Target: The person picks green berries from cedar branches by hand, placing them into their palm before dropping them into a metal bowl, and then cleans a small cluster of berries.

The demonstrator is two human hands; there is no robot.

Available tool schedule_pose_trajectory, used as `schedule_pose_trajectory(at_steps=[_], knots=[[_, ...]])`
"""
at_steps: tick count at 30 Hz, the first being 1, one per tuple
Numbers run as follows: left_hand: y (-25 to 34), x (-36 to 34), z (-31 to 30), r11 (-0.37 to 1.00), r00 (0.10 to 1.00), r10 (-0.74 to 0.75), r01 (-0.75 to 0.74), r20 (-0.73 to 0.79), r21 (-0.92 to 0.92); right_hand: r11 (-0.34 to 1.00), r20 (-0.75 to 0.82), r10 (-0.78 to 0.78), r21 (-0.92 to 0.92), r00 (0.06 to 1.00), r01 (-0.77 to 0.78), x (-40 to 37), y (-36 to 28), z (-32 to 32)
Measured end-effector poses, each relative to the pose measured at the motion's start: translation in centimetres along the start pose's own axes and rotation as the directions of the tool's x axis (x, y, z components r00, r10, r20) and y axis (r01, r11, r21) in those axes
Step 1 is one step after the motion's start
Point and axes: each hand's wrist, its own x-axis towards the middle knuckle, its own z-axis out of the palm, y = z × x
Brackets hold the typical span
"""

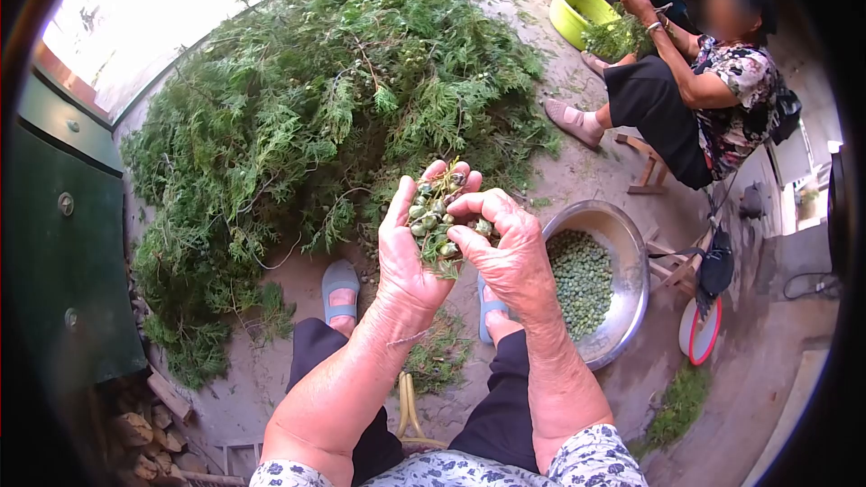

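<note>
My left hand (406, 261) is cupped, palm up, round a small heap of green cones (433, 214) mixed with bits of leafy sprig. Over the heap, my right hand (512, 261) curls its thumb and index finger together at a green cone (484, 227). Both hands are above the floor between my knees. Just right of my right forearm stands a wide metal basin (631, 275), holding many loose green cones (577, 280).
A large pile of cut evergreen branches (334, 99) spreads ahead and left. At right, a co-worker (713, 81) sits on a wooden stool (645, 162), holding a sprig near a yellow-green basin (568, 13). Firewood (144, 442) lies lower left; green cabinets (77, 243) line the left.
</note>
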Motion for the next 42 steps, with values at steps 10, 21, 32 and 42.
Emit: schedule_pose_trajectory(at_steps=[10, 21, 32, 42], knots=[[-0.9, 0.2, 0.1, 0.998, 0.998, -0.057, 0.057, -0.024, 0.014, 0.926, -0.053, 0.227, 0.321, 0.972, -0.199, -0.1, 1.2, -1.2], [-2.4, -0.1, 0.8, 0.993, 0.991, -0.121, 0.120, 0.051, 0.014, 0.661, 0.060, 0.207, 0.727, 0.977, -0.185, -0.7, 1.3, -4.3], [-3.7, -7.0, -0.9, 0.986, 0.978, -0.123, 0.140, 0.169, -0.093, 0.751, 0.039, 0.199, 0.636, 0.979, -0.178, -8.2, -1.7, -4.8], [-3.0, -15.0, -3.3, 0.991, 0.991, -0.085, 0.095, 0.100, -0.095, 0.990, -0.053, -0.012, 0.137, 0.999, 0.019, -15.4, -3.5, -0.1]])
